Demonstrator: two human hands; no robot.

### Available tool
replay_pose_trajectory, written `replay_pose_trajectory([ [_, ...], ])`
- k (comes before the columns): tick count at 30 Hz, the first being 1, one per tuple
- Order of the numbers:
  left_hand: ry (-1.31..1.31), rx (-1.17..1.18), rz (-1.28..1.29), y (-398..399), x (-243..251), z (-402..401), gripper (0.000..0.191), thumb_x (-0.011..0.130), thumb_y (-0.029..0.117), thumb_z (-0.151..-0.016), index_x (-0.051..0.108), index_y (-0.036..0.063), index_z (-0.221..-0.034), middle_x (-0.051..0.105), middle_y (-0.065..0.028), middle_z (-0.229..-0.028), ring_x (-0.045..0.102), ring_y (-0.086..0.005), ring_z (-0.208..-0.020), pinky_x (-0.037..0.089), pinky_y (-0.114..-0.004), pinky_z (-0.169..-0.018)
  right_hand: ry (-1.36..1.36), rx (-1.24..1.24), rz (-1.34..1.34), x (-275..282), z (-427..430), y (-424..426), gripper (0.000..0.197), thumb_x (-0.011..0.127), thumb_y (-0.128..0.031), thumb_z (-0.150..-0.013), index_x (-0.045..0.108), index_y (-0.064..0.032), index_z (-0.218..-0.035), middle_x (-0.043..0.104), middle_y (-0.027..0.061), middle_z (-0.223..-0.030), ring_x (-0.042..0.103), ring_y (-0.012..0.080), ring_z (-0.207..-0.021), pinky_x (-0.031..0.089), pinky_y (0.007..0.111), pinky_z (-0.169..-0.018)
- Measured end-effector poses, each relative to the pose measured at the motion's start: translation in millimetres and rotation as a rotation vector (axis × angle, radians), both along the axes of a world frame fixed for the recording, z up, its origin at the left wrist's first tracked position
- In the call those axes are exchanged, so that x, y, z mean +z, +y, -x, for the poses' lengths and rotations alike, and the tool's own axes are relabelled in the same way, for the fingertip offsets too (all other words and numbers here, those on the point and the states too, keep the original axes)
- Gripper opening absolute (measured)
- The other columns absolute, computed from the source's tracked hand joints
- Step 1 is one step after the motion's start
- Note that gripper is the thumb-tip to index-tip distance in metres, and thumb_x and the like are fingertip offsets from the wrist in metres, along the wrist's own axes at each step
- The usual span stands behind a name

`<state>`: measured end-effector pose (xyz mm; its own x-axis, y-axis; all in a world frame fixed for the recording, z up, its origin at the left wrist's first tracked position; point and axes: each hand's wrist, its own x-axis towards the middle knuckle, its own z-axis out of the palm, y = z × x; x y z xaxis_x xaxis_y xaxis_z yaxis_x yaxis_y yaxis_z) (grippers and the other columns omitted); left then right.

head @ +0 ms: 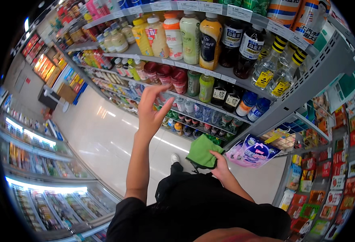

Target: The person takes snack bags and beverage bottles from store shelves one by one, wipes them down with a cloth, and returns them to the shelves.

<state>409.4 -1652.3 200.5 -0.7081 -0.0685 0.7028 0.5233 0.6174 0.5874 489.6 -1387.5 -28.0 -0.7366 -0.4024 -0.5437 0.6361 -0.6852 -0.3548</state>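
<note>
My left hand (153,106) is raised before the drinks shelves, fingers apart and curved, with nothing in it. Beyond its fingertips, red lidded containers (179,80) stand on a shelf, beside green bottles (206,87) and dark bottles with pale labels (219,93); I cannot tell whether the hand touches any of them. Low in front of my body, my right hand (221,165) grips a folded green cloth (204,151) with a dark edge. On the shelf above stand a yellow bottle (142,36), a pale green bottle (189,39) and dark tea bottles (250,50).
A grey perforated shelf upright (313,72) rises at the right. Beside it hangs a purple-pink package (253,152). Packaged goods (316,196) fill a rack at far right. Lit glass-fronted coolers (53,181) line the left, across a shiny tiled floor (105,142).
</note>
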Motion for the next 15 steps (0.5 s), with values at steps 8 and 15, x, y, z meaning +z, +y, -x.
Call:
replay_pose_trajectory([
  [8,0.495,-0.124,0.157,8,65,135,0.051,0.084,0.02,-0.074,0.063,0.0049,-0.118,0.056,-0.009,-0.11,0.053,-0.025,-0.09,0.044,-0.036,-0.079,0.151,-0.486,-0.001,33,20,-52,0.038,0.055,-0.014,-0.096,0.053,0.0,-0.132,0.061,0.0124,-0.128,0.061,0.0275,-0.116,0.048,0.041,-0.101],
  [15,0.538,0.024,0.302,27,75,189,0.068,0.081,0.048,-0.073,0.063,0.0045,-0.123,0.048,-0.0154,-0.126,0.043,-0.0331,-0.11,0.037,-0.044,-0.093,0.125,-0.63,-0.075,40,25,-85,0.041,0.054,-0.014,-0.096,0.051,0.0009,-0.134,0.059,0.0131,-0.132,0.058,0.0283,-0.122,0.045,0.043,-0.105],
])
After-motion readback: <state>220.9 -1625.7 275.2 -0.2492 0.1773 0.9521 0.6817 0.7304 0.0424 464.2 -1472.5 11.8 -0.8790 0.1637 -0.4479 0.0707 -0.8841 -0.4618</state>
